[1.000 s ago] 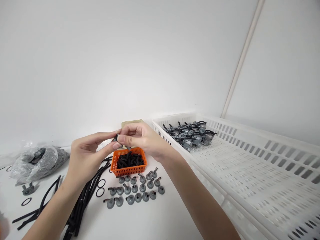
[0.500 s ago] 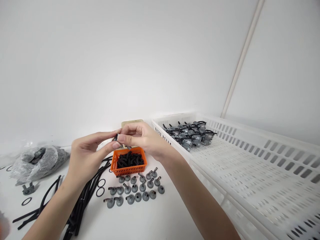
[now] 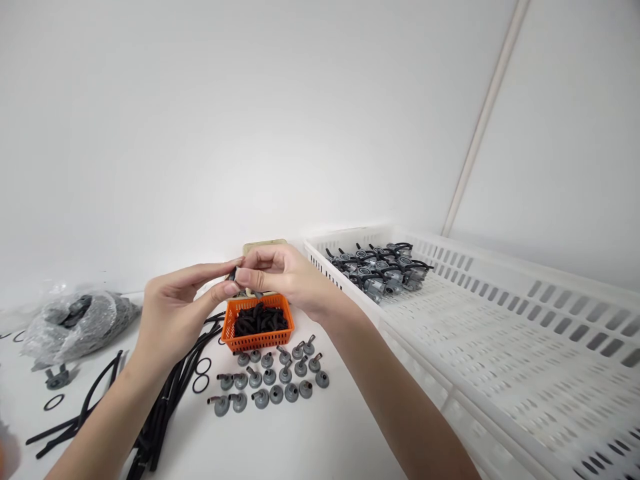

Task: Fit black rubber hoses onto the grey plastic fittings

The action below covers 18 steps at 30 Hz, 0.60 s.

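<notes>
The left hand [image 3: 173,303] and right hand [image 3: 285,277] pinch a small dark part [image 3: 232,274], fingers closed. The part is raised near the orange basket [image 3: 257,343]; fingertips cover most of it, obscuring its shape. The left forearm partly hides black tubes [image 3: 167,403]. The white crate [image 3: 490,347] is cut off at right. Bare table [image 3: 280,447] lies between the forearms, nearer than the grey fittings [image 3: 269,377].

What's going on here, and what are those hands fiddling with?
Someone's left hand and right hand are pinching a small dark piece between their fingertips, which hide most of it. Below the hands is an orange basket of short black tube pieces. In front of it, round grey fittings stand in rough rows. On the right, a white crate holds grey assemblies with black tubes in its far left corner.
</notes>
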### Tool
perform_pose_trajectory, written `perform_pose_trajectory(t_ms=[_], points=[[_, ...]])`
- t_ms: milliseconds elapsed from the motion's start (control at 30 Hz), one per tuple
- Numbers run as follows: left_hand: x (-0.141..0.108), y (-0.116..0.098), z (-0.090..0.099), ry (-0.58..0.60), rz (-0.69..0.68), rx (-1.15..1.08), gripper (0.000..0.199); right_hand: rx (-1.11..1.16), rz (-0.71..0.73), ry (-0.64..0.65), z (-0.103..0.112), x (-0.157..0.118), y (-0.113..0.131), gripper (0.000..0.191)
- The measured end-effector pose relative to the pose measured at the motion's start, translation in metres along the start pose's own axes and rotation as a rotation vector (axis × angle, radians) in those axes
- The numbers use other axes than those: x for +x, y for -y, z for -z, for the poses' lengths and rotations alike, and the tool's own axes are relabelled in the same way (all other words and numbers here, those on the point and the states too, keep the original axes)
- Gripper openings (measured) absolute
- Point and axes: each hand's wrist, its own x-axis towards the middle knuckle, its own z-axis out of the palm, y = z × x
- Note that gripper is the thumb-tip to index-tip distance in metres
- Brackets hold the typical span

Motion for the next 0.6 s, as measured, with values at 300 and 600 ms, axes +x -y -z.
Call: perform_pose_trajectory(t_ms=[300,600], points=[[0.0009,0.0029,0.0005,0.004,-0.040,0.021,0.017,-0.003,0.003,-0.017,-0.0010,0.0007,0.0001,0.036],[0.0017,0.0044,-0.0004,-0.009,-0.048,0.039,0.019,-0.031,-0.011,-0.025,-0.0009,0.0011,0.0003,0.038]])
